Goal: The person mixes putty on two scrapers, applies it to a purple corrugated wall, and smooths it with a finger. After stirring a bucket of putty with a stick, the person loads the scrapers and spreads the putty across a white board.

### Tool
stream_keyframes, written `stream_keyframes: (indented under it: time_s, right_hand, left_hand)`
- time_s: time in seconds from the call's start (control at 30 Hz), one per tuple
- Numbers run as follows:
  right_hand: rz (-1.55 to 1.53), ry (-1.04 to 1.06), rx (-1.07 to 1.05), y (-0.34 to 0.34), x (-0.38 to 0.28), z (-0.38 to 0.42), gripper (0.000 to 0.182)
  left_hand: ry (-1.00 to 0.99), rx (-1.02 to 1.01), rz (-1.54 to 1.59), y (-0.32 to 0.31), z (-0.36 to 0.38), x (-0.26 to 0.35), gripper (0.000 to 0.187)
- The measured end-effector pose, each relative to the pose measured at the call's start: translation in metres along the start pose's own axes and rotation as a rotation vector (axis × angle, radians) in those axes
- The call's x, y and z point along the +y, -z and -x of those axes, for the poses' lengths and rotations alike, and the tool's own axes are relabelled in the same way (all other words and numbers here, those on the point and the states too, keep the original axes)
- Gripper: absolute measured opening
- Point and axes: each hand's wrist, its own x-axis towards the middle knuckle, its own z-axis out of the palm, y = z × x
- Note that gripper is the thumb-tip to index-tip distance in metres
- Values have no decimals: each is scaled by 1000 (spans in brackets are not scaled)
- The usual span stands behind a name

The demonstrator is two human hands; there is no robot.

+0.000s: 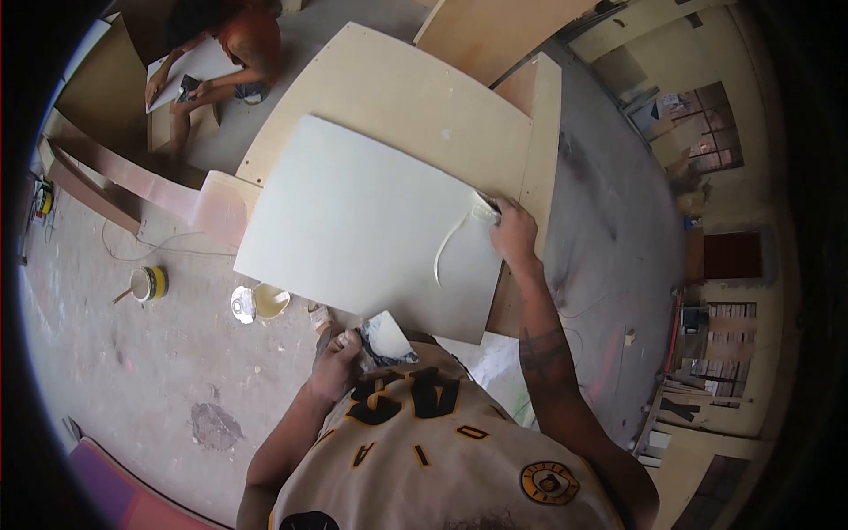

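A large white board (353, 212) lies tilted across a pale wooden panel in front of me. My right hand (515, 231), at the board's right side, is closed around a putty knife (483, 210) whose blade rests on the white surface. From the blade a curved streak of cream putty (444, 252) runs down the board. Close to my body, below the board's near edge, my left hand (338, 360) grips a wide putty spreader (387, 338). Pale putty covers much of its blade, with dark smears along the lower edge.
The pale wooden panel (380, 97) supports the board. On the floor stand an open tub of cream putty (271, 302), its lid (243, 305) and a yellow-black can (152, 283) with a stick. At upper left, another person (252, 44) works on a white panel. Curved wooden pieces (97, 190) stand at left.
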Motion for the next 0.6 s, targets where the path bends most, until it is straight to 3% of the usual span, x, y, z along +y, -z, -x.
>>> stream_keyframes:
  time_s: [0.13, 0.23, 0.33, 0.43, 0.53, 0.6]
  right_hand:
    - [-50, 16, -16, 7, -8, 0, 38]
    - [-44, -4, -141, 12, -13, 3, 39]
    - [-93, 153, -137, 16, -19, 9, 39]
    - [-142, 235, -191, 23, -32, 22, 45]
    - [-130, 299, -201, 27, -44, 38, 44]
    - [-158, 327, -221, 27, -49, 51, 44]
  left_hand:
    - [-70, -37, -8, 8, -5, -4, 33]
    - [-40, -29, 19, 16, -12, -7, 34]
    - [-110, -99, 4, 13, -12, -6, 34]
    - [-27, -74, 49, 15, -12, -2, 35]
    - [-16, -142, 55, 19, -14, -2, 40]
    - [-40, -233, 58, 17, -11, -2, 55]
